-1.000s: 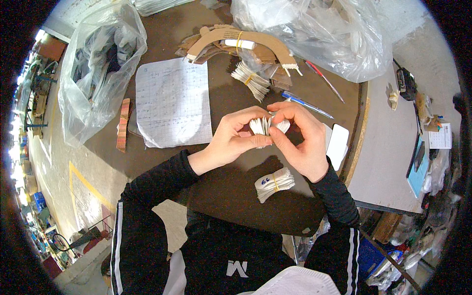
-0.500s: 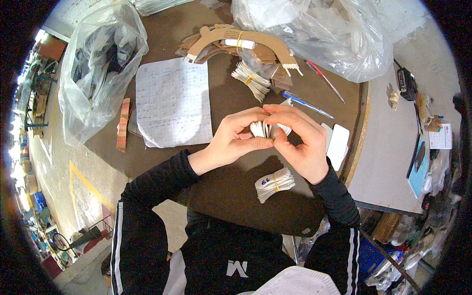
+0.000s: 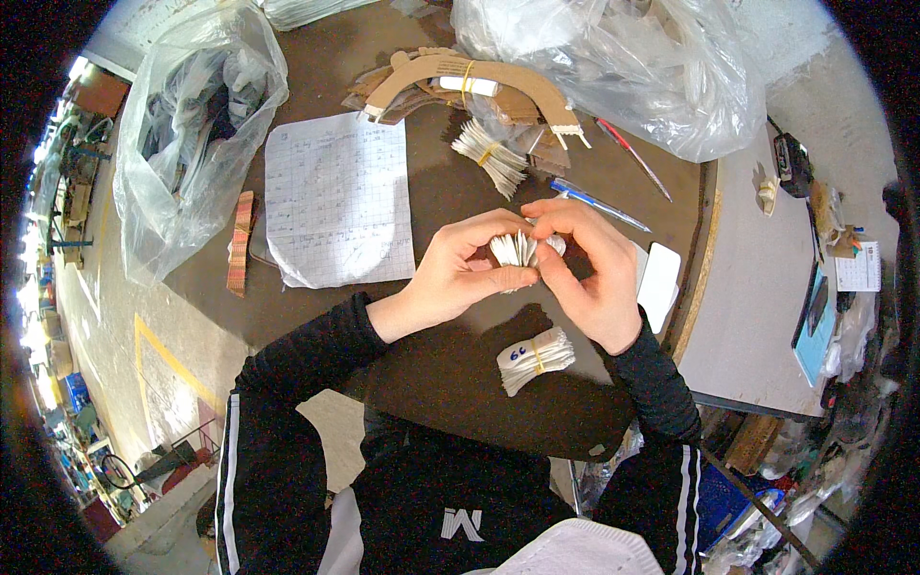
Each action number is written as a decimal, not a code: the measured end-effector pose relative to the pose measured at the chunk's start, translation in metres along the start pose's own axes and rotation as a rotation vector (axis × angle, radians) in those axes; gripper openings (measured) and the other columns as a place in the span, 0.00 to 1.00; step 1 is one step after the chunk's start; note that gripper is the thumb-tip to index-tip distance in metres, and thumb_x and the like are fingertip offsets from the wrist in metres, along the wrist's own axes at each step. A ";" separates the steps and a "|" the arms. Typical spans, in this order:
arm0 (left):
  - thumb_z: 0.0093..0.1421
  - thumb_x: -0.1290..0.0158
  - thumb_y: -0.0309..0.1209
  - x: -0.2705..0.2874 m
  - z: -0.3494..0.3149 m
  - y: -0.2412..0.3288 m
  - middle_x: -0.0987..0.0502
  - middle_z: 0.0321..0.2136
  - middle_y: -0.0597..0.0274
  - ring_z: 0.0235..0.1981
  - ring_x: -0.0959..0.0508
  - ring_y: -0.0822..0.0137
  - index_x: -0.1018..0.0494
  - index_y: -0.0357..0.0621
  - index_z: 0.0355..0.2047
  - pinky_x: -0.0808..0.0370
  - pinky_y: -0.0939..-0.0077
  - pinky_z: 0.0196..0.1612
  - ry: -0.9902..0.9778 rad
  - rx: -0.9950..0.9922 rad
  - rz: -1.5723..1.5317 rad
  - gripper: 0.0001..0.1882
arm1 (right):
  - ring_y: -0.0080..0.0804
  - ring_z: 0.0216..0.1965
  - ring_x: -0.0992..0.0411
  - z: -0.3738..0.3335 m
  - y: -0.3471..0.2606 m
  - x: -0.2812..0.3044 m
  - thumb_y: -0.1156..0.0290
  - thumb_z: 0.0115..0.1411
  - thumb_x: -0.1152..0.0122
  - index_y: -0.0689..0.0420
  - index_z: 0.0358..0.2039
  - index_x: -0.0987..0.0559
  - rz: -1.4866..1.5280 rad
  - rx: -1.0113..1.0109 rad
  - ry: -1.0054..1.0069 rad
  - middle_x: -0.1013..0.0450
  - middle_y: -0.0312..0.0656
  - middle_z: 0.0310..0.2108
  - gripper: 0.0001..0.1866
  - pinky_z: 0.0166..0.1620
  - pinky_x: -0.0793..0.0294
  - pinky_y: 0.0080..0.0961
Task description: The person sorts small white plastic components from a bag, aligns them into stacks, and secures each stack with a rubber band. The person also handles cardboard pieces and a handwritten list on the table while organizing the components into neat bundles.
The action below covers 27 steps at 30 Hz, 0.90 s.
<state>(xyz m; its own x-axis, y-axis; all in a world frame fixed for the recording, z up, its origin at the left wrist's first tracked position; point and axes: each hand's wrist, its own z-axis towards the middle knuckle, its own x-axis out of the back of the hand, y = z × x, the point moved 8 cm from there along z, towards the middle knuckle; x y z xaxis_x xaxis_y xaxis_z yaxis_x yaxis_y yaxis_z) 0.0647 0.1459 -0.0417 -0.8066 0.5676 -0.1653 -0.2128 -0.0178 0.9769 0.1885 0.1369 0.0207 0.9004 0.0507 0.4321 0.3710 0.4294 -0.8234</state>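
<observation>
A bundle of thin white tags (image 3: 511, 251) is held over the dark tabletop, its ends fanned out. My left hand (image 3: 458, 265) is closed round it, thumb below and fingers above. My right hand (image 3: 592, 268) is closed on the bundle's right end, thumb and fingertips pinching at the edges of the tags. My fingers hide part of the bundle. Nearer to me lies a second tag bundle (image 3: 537, 360) with a yellow rubber band and blue handwriting on it. Beyond my hands is another banded tag bundle (image 3: 489, 157).
A handwritten paper sheet (image 3: 335, 206) lies at left beside a reddish banded strip stack (image 3: 241, 242). Curved brown cardboard pieces (image 3: 422, 72), a blue pen (image 3: 602, 204) and a red pen (image 3: 632, 156) lie farther back. Plastic bags (image 3: 613, 67) stand behind; white cards (image 3: 658, 283) are at right.
My right fingers have shifted slightly along the bundle and curled closer to it. The tags' ends are fanned a little wider. The other things on the table have stayed put.
</observation>
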 end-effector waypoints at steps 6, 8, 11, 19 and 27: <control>0.54 0.36 0.23 0.003 0.002 0.006 0.27 0.38 0.64 0.38 0.27 0.76 0.27 0.33 0.45 0.28 0.80 0.38 0.020 -0.105 0.196 0.19 | 0.36 0.35 0.24 0.000 0.006 -0.001 0.80 0.50 0.37 0.59 0.32 0.26 0.022 -0.079 0.007 0.24 0.46 0.39 0.09 0.37 0.25 0.27; 0.53 0.36 0.23 0.005 0.002 0.005 0.26 0.38 0.64 0.39 0.26 0.76 0.27 0.34 0.46 0.28 0.80 0.37 0.031 -0.081 0.267 0.20 | 0.35 0.34 0.24 -0.004 0.015 -0.001 0.80 0.50 0.37 0.59 0.32 0.26 0.097 -0.204 0.039 0.24 0.46 0.39 0.09 0.37 0.25 0.26; 0.51 0.35 0.22 0.009 0.002 0.001 0.24 0.39 0.64 0.38 0.24 0.76 0.27 0.36 0.47 0.26 0.82 0.36 0.077 0.075 0.178 0.22 | 0.33 0.33 0.24 -0.007 0.024 0.000 0.80 0.50 0.38 0.59 0.32 0.26 0.143 -0.294 0.095 0.24 0.46 0.39 0.09 0.36 0.25 0.26; 0.48 0.36 0.16 0.014 0.000 -0.022 0.22 0.41 0.59 0.37 0.20 0.72 0.28 0.35 0.49 0.22 0.79 0.40 0.207 0.262 -0.133 0.25 | 0.23 0.32 0.28 -0.004 0.027 -0.001 0.81 0.55 0.44 0.64 0.31 0.24 0.016 -0.233 0.010 0.25 0.43 0.42 0.03 0.34 0.28 0.19; 0.48 0.35 0.17 0.018 -0.003 -0.018 0.20 0.39 0.56 0.38 0.20 0.70 0.26 0.34 0.46 0.21 0.77 0.41 0.262 0.199 -0.135 0.23 | 0.32 0.32 0.24 -0.002 0.027 -0.001 0.76 0.52 0.35 0.62 0.29 0.23 0.094 -0.186 0.022 0.23 0.46 0.37 0.06 0.35 0.27 0.25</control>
<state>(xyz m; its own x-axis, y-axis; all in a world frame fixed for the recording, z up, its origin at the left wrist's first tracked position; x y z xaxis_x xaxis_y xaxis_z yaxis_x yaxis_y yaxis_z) 0.0524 0.1545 -0.0624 -0.8982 0.3229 -0.2982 -0.2359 0.2183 0.9469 0.1981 0.1468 -0.0028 0.9370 0.0624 0.3437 0.3187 0.2501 -0.9143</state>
